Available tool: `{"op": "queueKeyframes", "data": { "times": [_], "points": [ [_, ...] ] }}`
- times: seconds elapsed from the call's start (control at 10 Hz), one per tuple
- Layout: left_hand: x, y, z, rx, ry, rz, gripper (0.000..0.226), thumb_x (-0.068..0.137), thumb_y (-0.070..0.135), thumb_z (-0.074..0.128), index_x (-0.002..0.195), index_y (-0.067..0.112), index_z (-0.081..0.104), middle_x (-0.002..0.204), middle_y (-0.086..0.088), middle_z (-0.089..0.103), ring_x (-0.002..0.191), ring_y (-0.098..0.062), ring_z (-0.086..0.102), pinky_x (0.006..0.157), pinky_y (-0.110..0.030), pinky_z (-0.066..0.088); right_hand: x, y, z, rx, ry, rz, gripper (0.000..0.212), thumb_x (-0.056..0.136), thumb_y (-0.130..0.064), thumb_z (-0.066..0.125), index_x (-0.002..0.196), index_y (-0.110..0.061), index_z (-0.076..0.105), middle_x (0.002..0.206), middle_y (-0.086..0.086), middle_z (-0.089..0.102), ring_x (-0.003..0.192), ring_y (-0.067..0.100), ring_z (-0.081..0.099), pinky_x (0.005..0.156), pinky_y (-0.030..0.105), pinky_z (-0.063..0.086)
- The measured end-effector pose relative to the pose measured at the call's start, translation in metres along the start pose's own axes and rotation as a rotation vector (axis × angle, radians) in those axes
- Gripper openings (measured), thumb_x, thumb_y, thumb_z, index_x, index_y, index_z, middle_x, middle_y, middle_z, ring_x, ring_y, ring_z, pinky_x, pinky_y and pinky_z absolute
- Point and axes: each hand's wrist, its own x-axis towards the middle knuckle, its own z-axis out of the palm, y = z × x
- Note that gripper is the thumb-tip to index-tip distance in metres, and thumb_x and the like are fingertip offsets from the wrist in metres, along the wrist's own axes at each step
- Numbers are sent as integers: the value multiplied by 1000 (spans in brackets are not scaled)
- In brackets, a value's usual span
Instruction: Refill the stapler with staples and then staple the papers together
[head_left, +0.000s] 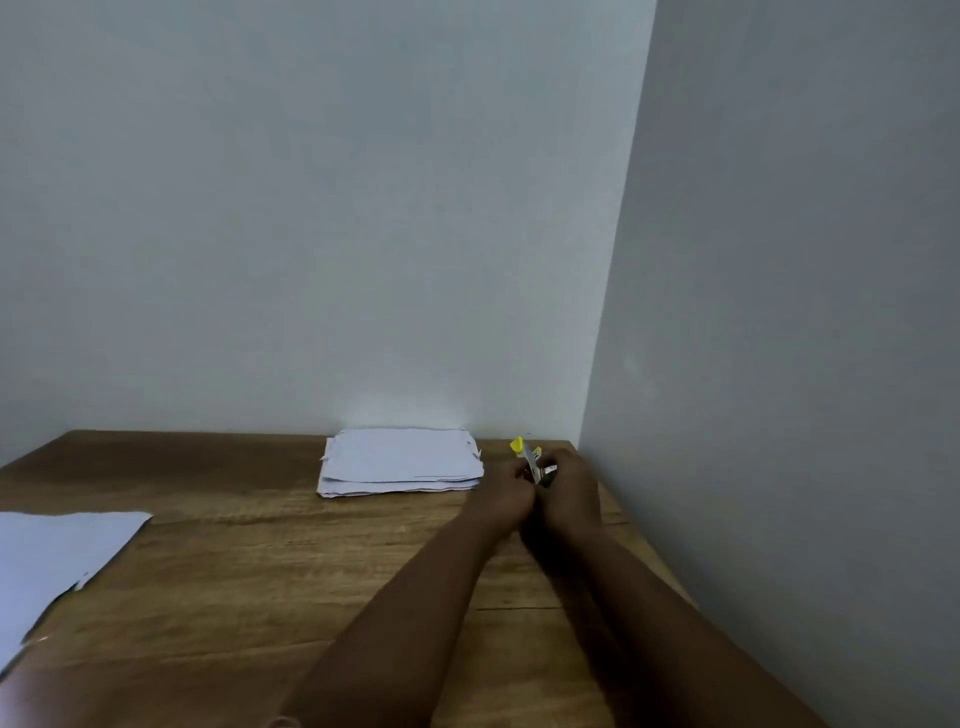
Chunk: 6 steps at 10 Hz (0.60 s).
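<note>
A small yellow and silver stapler (530, 457) is held up over the far right corner of the table, its yellow top tilted up. My left hand (506, 499) and my right hand (569, 493) are pressed together around its lower part, and both grip it. A stack of white papers (400, 462) lies flat against the back wall, just left of my hands. I cannot make out any loose staples; my fingers hide the stapler's base.
The wooden table (249, 571) fills the lower view. More white sheets (52, 561) lie at its left edge. A wall runs along the back and another (779, 364) closes the right side, close to my right arm.
</note>
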Motion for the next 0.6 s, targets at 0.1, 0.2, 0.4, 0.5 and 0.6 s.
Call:
{"op": "queueKeyframes", "data": {
  "times": [0.1,0.2,0.4,0.5,0.6],
  "points": [
    [21,-15,11,74,-14,86,43,82,0,42,113,12,68,110,-16,70,106,-32,65,94,-52,52,13,17,13,-75,89,-41,3,90,-17,57,90,-15,59,94,10,65,87,31,63,71,33,44],
    [34,-26,16,238,14,141,34,82,3,43,107,10,65,106,-17,68,102,-34,63,87,-46,52,25,30,20,-202,104,-88,10,89,-22,57,88,-15,65,93,6,67,84,27,64,68,32,47],
    [31,-25,14,399,23,182,37,88,3,45,119,9,63,119,-16,66,109,-33,60,92,-44,49,31,34,26,-424,68,-101,20,93,-12,49,93,-8,68,97,12,66,86,26,64,63,28,42],
    [24,-26,10,394,21,219,47,90,2,46,135,14,53,129,-13,62,116,-29,59,97,-40,49,28,31,24,-463,15,-147,22,97,-9,47,107,-8,66,106,11,67,94,21,63,73,28,51],
    [9,-27,7,375,-3,242,45,95,4,43,139,11,47,134,-13,57,122,-29,55,100,-34,45,17,29,21,-370,-27,-155,37,100,-18,43,135,-10,48,136,9,51,121,23,52,97,31,46]
  ]
}}
